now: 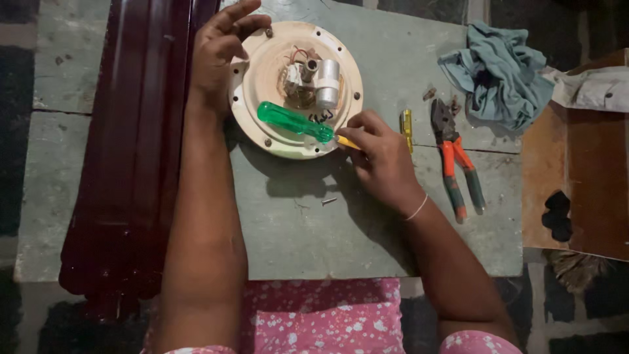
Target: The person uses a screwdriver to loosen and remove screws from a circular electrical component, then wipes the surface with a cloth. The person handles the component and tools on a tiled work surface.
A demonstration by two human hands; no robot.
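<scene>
Far on the counter, beside dark red fan blades at left, the left hand presses curled fingers on the rim of the round cream motor housing; it looks heavy, rigid and best steadied by that rim. Rightward, the right hand pinches a green-handled screwdriver by its shaft, light and smooth. Orange pliers lie further right.

On the tabletop, the round motor housing lies between the left hand and right hand, with pliers and cloth right of the right hand.
</scene>
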